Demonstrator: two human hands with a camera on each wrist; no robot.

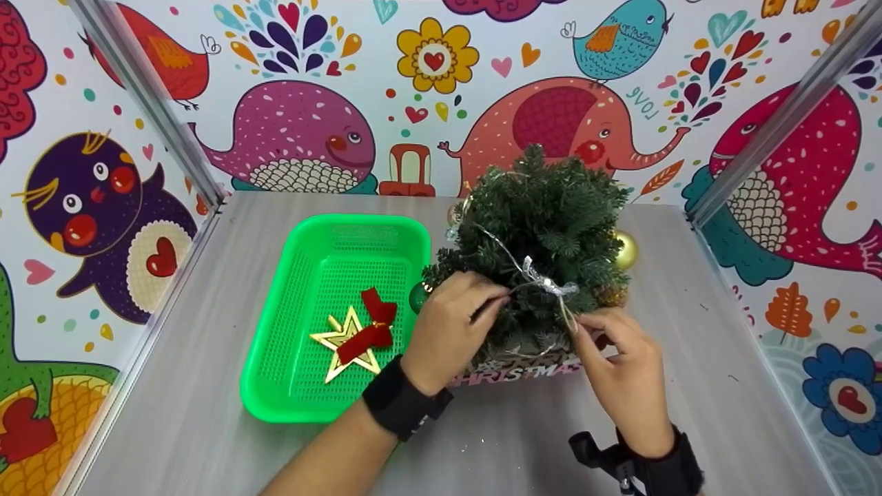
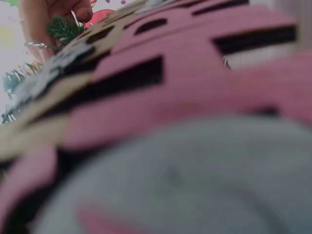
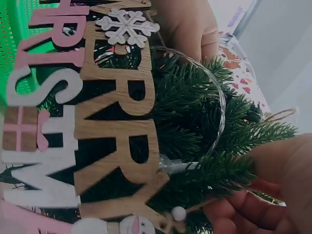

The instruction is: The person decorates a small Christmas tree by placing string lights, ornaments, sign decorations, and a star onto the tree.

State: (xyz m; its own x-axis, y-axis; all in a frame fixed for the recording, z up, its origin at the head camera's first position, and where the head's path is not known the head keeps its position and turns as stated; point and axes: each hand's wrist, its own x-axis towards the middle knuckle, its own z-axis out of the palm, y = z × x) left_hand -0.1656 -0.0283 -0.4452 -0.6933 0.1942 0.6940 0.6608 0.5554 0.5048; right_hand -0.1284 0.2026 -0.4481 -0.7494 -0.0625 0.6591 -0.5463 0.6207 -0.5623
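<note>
A small green Christmas tree [image 1: 544, 213] stands at the centre right, wound with clear string lights [image 1: 499, 241]. Against its front is a wooden Merry Christmas sign [image 3: 117, 122] in brown, pink and white letters, with a snowflake and a snowman. My right hand [image 1: 623, 368] pinches the sign's thin twine [image 1: 566, 313] between thumb and fingers. My left hand [image 1: 451, 327], at the tree's left front, pinches the twine's other side; its fingertips are partly hidden by branches. Between the hands, a clear silvery piece of the lights [image 1: 548, 279] lies over the branches.
Left of the tree stands a green plastic basket [image 1: 265, 344] holding a gold star [image 1: 335, 339] and a red velvet bow [image 1: 375, 324]. Gold baubles [image 1: 626, 249] and a green bauble [image 1: 418, 297] hang on the tree. Patterned panels surround the grey table [image 1: 186, 386].
</note>
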